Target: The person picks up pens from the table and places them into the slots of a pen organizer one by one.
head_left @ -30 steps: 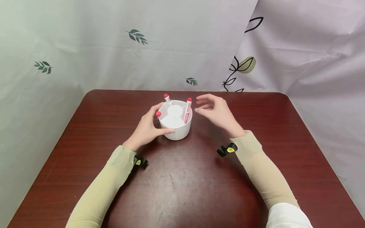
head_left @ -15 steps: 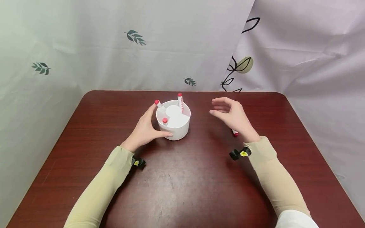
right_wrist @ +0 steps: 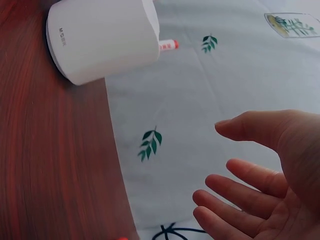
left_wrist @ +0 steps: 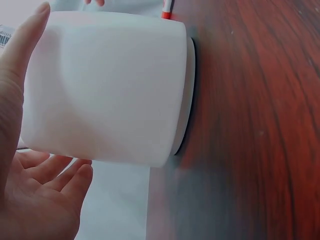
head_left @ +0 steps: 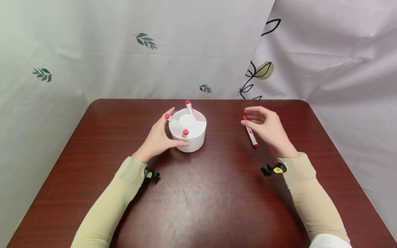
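My left hand [head_left: 158, 138] holds a round white pen holder [head_left: 196, 141] from its left side, thumb across the front and fingers at the far side. In the left wrist view the thumb and fingers lie on opposite sides of its white wall [left_wrist: 107, 90]. Three red-capped markers stand in its compartments: one at the back [head_left: 189, 107], another leaning left [head_left: 169, 117], a third at the front [head_left: 185, 133]. Another red-and-white marker [head_left: 252, 136] lies on the table at the right. My right hand [head_left: 269, 126] is above and beside it, fingers loosely bent, holding nothing.
The dark red wooden table [head_left: 198, 199] carries the holder and the loose marker. A pale curtain with leaf prints [head_left: 173, 62] hangs behind its back edge. Both wrists wear small black cameras, the right one [head_left: 273, 169] low over the table.
The pen holder has turned counterclockwise seen from above, carrying its markers round. My right hand has moved away to the right, and the marker lying on the table has come into view.
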A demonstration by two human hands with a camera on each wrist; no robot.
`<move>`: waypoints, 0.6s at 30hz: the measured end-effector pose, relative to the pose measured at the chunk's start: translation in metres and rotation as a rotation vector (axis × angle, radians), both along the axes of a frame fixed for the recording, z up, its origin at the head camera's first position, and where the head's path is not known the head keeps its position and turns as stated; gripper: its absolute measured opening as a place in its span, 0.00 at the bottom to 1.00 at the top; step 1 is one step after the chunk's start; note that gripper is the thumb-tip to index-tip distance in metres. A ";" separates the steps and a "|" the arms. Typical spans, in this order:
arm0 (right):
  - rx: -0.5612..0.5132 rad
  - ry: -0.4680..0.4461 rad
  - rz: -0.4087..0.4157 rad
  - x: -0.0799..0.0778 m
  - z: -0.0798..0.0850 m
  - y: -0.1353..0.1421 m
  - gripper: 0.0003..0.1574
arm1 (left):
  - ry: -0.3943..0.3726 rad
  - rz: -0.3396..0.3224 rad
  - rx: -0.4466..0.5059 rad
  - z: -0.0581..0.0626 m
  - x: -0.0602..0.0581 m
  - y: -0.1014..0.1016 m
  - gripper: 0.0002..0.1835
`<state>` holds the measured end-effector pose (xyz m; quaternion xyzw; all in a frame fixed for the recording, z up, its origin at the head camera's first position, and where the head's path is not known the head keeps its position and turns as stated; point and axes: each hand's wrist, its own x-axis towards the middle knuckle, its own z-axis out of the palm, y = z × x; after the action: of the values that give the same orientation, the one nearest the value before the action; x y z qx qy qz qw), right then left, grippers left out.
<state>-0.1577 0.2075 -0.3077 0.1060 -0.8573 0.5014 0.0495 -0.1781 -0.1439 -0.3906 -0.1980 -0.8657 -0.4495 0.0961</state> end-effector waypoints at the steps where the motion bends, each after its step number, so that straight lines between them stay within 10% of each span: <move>1: -0.003 0.001 -0.005 0.000 0.000 0.002 0.25 | -0.003 0.003 0.001 0.000 0.000 0.000 0.62; 18: 0.093 -0.012 -0.078 0.002 -0.018 0.030 0.27 | -0.065 0.032 0.046 -0.003 0.000 0.000 0.57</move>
<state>-0.1559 0.2372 -0.3253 0.0719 -0.8835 0.4592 0.0587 -0.1786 -0.1439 -0.3931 -0.1672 -0.8608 -0.4741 0.0794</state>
